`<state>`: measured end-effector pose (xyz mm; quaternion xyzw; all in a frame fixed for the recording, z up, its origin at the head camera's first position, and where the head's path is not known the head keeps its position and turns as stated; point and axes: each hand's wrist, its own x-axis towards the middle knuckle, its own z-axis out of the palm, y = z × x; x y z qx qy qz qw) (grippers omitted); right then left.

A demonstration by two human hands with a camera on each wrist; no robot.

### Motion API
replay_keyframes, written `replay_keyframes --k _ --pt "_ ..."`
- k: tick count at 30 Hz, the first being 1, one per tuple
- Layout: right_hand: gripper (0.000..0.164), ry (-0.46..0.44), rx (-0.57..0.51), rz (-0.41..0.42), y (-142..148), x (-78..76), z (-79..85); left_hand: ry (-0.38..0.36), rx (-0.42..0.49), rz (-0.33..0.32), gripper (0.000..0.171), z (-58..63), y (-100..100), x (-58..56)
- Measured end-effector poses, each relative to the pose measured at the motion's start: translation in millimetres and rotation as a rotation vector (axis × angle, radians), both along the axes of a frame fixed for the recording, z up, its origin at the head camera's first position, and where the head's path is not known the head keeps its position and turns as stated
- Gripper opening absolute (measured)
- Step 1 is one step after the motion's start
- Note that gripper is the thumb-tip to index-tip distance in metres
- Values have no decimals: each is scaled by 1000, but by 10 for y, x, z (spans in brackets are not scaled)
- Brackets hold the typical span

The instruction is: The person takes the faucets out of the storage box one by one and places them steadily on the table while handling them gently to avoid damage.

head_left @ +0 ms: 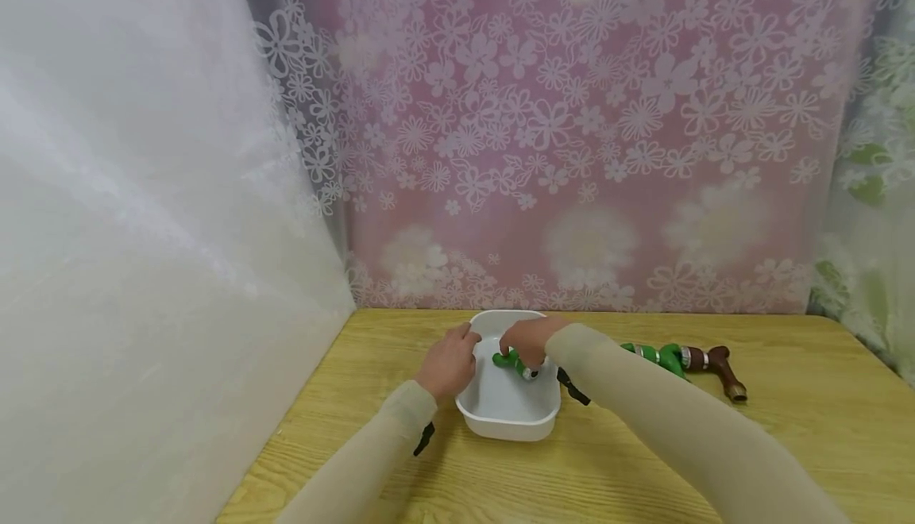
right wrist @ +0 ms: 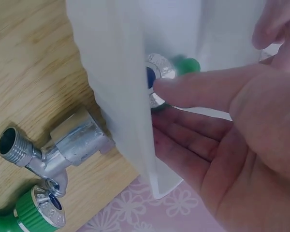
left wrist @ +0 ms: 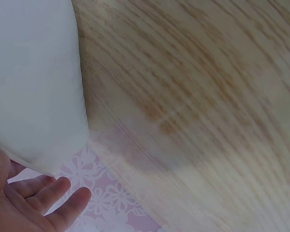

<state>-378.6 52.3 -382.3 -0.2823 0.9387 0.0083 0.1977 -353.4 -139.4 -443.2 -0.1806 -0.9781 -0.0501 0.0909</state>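
A white basin stands on the wooden table. My left hand holds its left rim, and in the left wrist view the fingers spread out beside the rim. Inside the basin my right hand grips a tap with a green handle and a chrome collar. The right thumb presses the collar from above, with the other fingers underneath. Much of this tap is hidden by the hand and the basin wall.
Right of the basin lie a green-handled tap and a brown tap, partly behind the right sleeve. A chrome tap body with a threaded end is close beside the basin wall. A pink floral curtain hangs behind; white sheeting stands left.
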Motion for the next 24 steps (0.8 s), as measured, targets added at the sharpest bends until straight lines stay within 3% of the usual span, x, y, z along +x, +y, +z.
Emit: replay_keyframes --k 10,24 --pt "55 -26 -46 -5 -30 -71 -88 12 -4 -11 32 -11 -13 0" --pt "21 -14 13 53 -149 -15 -28 32 5 -21 32 -34 -17 -11"
